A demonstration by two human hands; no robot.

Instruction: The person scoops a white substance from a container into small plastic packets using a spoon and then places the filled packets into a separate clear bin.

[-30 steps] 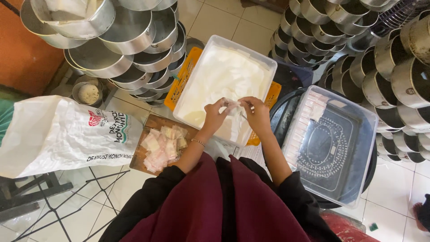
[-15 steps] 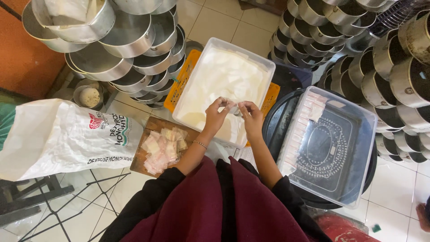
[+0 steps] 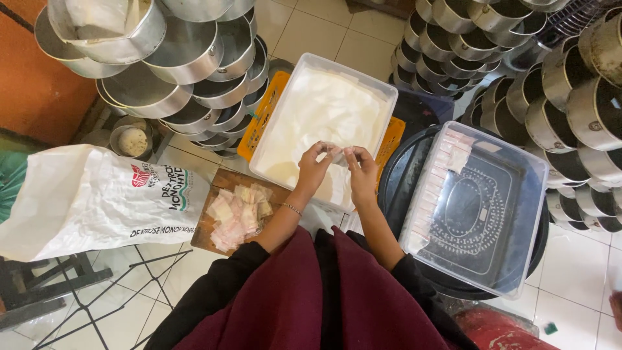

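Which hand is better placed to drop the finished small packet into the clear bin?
Probably the right hand: the clear bin sits on its side, while the left hand is nearer the wooden board.

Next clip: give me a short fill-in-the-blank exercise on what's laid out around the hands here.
1. Both hands, left hand and right hand, pinch one small piece over the tub filled with ____ powder.
2. The pile of small packets lies on a ____ board.
3. The clear container with a row of packets along one wall sits on the person's ____ side.

Missing words: white; wooden; right
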